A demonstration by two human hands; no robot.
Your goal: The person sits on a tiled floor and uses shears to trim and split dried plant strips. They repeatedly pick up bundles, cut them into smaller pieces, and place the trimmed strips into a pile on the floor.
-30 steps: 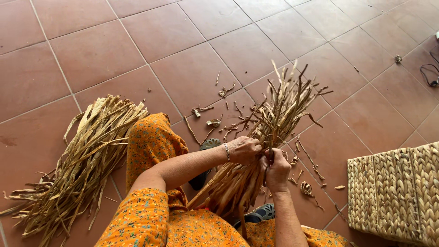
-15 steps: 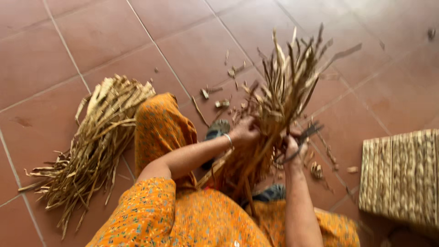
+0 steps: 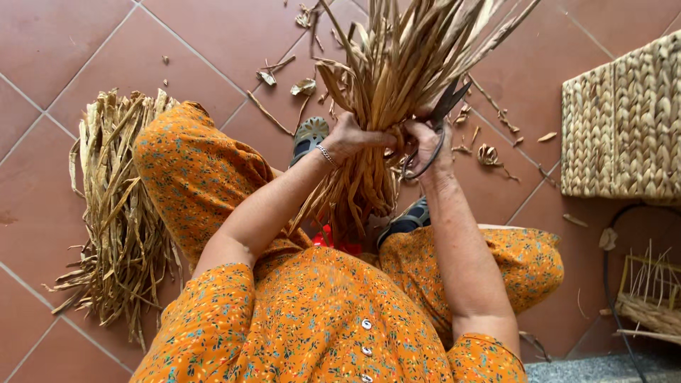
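A thick bundle of dried straw-coloured leaves (image 3: 397, 64) stands upright between my knees, its tips fanning out toward the top of the view. My left hand (image 3: 355, 136), a thin bracelet on its wrist, grips the bundle around its middle. My right hand (image 3: 428, 145) presses against the bundle's right side and holds dark scissors (image 3: 436, 124), their blades pointing up and to the right beside the leaves. My orange flowered sleeves and trousers fill the lower part of the view.
A loose pile of the same dried leaves (image 3: 117, 213) lies on the terracotta tile floor (image 3: 64, 64) at the left. A woven basket panel (image 3: 624, 128) sits at the right, with a wire frame with straw (image 3: 649, 298) below it. Leaf scraps (image 3: 489, 152) litter the tiles.
The view has tilted down and closer. The bundle now stands more upright and nearer me, and both hands have stayed on it.
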